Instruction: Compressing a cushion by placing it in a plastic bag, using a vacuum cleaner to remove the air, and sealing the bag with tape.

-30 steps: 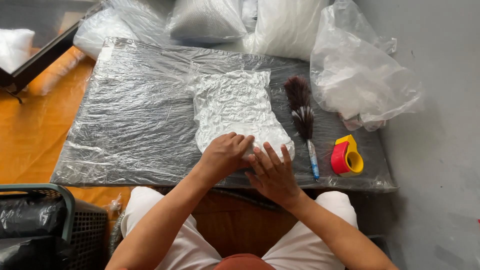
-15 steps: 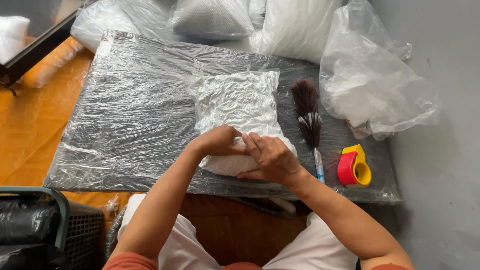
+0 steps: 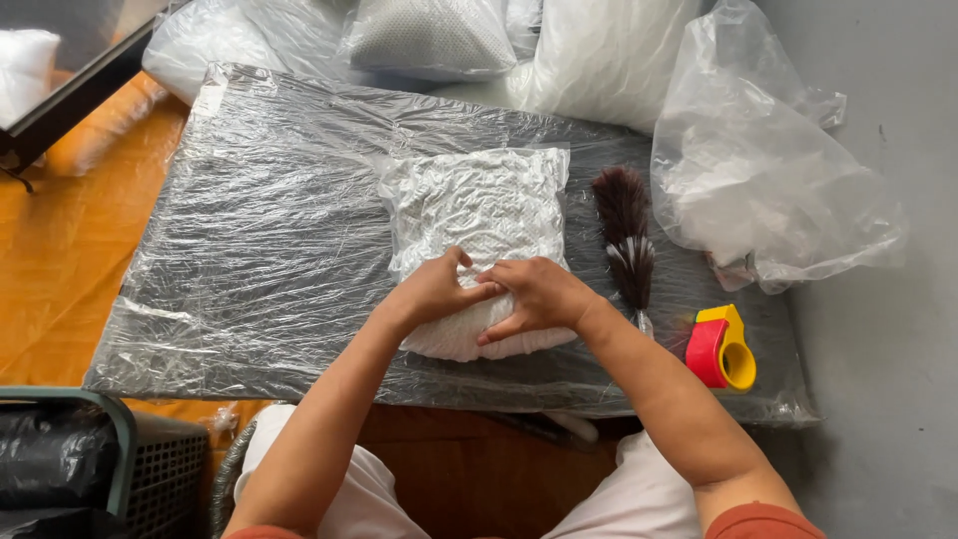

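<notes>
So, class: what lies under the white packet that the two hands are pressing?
Under the white packet lies a dark board wrapped in crinkled clear film. The left hand and right hand cover its near part, so whatever is directly beneath there cannot be seen.

A single head-worn view looks steeply down from above the near edge of the tabletop (image 3: pixel 249 250), facing its far edge. It sits close: the person's forearms and lap fill the bottom, the far edge lies near the top, and both side edges stay in frame.
</notes>
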